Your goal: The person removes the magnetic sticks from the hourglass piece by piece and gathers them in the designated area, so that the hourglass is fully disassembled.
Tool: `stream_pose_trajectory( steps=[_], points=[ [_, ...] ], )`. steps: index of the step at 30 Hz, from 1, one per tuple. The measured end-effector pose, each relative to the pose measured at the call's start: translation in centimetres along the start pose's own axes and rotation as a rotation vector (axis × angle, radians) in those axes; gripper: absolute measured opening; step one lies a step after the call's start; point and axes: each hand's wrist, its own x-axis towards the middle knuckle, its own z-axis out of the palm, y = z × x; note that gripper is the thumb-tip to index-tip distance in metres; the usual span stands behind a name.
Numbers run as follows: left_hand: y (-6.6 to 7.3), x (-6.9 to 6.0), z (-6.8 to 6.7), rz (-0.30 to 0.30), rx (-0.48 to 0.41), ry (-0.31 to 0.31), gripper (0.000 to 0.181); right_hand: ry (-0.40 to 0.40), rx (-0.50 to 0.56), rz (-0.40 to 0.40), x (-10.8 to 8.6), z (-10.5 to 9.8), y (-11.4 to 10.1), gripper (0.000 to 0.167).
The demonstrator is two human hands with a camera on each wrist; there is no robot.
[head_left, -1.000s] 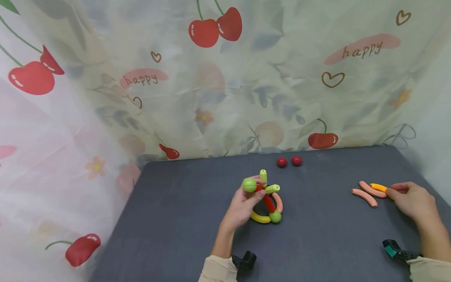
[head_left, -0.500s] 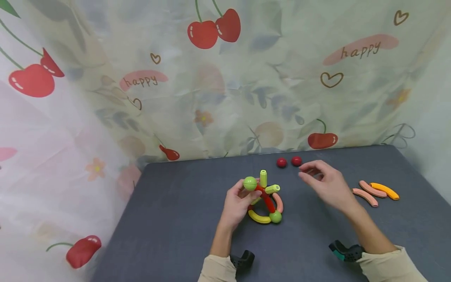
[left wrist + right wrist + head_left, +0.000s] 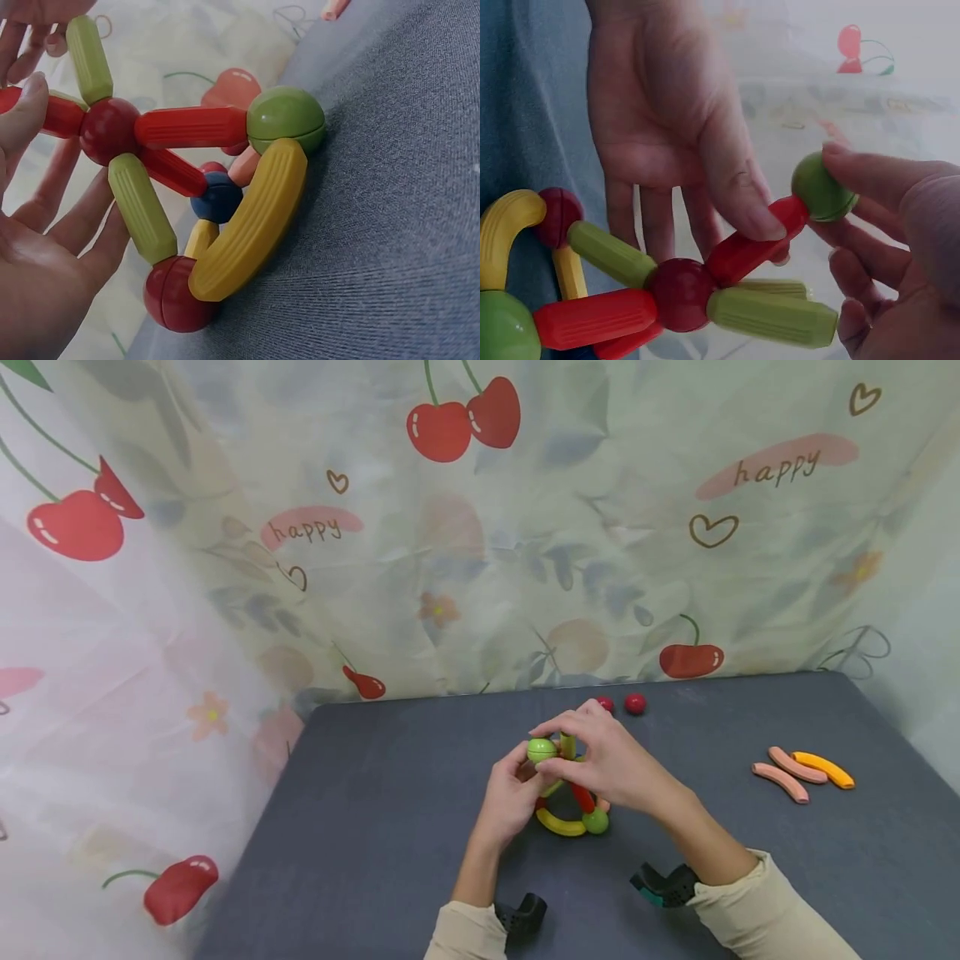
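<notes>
A magnetic stick-and-ball structure stands on the table; its dark red hub ball [image 3: 110, 130] joins red and light-green sticks. Below, a yellow curved stick [image 3: 561, 823] links a green ball [image 3: 286, 120] and a red ball [image 3: 178, 294]. My left hand [image 3: 507, 799] pinches the upper red stick [image 3: 754, 240] between thumb and fingers. On that stick's end sits another green ball [image 3: 823, 186], which my right hand [image 3: 611, 762] holds with thumb and fingertips. A blue ball [image 3: 217, 197] shows at the rear. In the head view the hands cover much of the structure's upper part.
Right of the hands lie two pink curved sticks [image 3: 781, 782] and an orange curved stick [image 3: 823, 770]. Two red balls [image 3: 635, 704] sit near the table's back edge, one partly behind the right hand. A patterned cloth [image 3: 480, 568] hangs behind the table [image 3: 360, 827].
My right hand has left the orange curved stick, come left with nothing in it, and taken hold of the upper green ball. The left hand has stayed at the structure.
</notes>
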Motion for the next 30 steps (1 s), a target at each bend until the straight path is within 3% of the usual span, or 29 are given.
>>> stream_pose_trajectory(
  steps=[3,7,10,12,17,21,25,30],
  points=[
    [0.1,-0.1,0.0,-0.008,0.021,-0.011,0.035,0.039,-0.016,0.011,0.2,0.0,-0.1,0.036],
    [0.1,-0.1,0.0,-0.015,0.047,-0.023,0.033,0.23,-0.015,0.021,1.0,-1.0,0.6,0.037],
    [0.2,0.0,0.0,-0.004,0.057,-0.021,0.031,0.359,0.004,0.09,1.7,-2.7,2.6,0.039],
    [0.3,0.0,0.1,-0.004,0.062,-0.017,0.03,0.385,-0.002,0.184,1.8,-3.8,4.8,0.04],
    [0.5,-0.1,0.2,-0.027,0.082,-0.019,0.029,0.344,-0.07,0.47,0.9,-5.2,11.8,0.044],
    [0.5,-0.1,0.2,-0.038,0.07,-0.019,0.029,0.269,-0.132,0.619,-0.4,-4.7,16.0,0.046],
    [0.5,0.0,0.2,-0.035,0.051,-0.014,0.029,0.224,-0.168,0.659,-1.3,-3.9,18.4,0.044],
    [0.7,0.0,0.2,-0.017,0.064,-0.001,0.029,0.178,-0.169,0.647,-1.7,-3.3,20.1,0.045]
  ],
)
